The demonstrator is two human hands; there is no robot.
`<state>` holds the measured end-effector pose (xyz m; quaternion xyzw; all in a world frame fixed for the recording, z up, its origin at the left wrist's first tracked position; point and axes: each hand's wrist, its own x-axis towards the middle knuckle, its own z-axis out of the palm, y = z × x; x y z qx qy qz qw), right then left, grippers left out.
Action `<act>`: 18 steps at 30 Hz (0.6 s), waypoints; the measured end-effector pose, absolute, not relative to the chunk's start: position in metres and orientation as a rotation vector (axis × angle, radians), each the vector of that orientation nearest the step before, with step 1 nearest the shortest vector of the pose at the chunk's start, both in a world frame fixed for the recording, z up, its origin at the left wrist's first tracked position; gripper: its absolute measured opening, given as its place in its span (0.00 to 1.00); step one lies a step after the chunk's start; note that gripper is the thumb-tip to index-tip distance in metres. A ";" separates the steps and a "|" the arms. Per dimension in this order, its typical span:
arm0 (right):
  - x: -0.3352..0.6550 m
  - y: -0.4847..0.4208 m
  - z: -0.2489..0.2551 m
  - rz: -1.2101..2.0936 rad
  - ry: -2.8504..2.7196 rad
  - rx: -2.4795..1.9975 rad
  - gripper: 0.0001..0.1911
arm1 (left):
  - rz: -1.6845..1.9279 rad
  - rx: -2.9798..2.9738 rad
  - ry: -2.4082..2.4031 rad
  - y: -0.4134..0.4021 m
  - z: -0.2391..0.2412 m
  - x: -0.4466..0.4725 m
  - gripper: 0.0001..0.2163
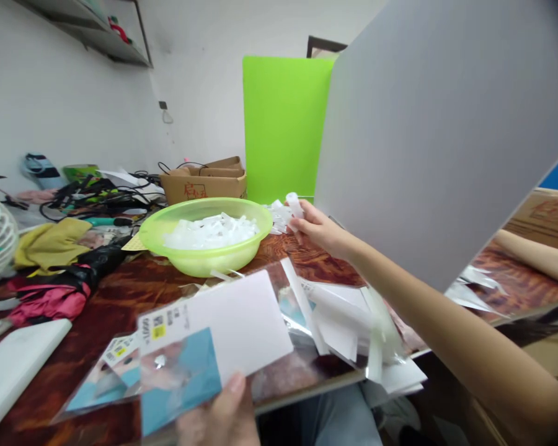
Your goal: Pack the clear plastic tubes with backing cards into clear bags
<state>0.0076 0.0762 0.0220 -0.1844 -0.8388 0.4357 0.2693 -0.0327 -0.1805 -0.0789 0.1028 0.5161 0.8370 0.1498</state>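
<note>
My left hand (225, 412) is at the lower middle, thumb on top, closed on a clear plastic packet (181, 371) with a printed label and a blue picture. A plain white card (246, 328) shows in or against that packet. My right hand (314, 229) reaches forward past the bowl, fingers closed round a small translucent white tube (294, 204). Beside those fingers lies a small pile of clear plastic pieces (278, 217). A light green bowl (204, 263), filled with translucent white pieces (214, 231), stands to the left of my right hand.
Similar packets (105, 378) lie left of my left hand. Bags and white cards (339, 316) overlap at the table edge. A grey divider (428, 136) rises at right; another person's arm (539, 254) shows beyond it. Cardboard box (209, 183), cables and cloths fill the back left.
</note>
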 end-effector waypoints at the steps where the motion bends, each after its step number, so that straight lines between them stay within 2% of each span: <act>1: 0.017 0.056 0.021 1.220 -2.227 -0.438 0.09 | 2.472 0.263 1.424 -0.179 -0.067 -0.034 0.28; 5: 0.059 -0.020 -0.008 1.442 -2.092 -0.298 0.06 | 2.615 0.137 1.209 -0.180 -0.034 -0.040 0.34; 9: 0.083 -0.067 -0.050 1.669 -1.822 -0.333 0.08 | 2.609 0.099 1.179 -0.185 -0.037 -0.041 0.39; 18: 0.084 -0.091 -0.099 1.334 -1.410 -0.707 0.09 | 2.520 0.153 1.170 -0.191 -0.056 -0.032 0.42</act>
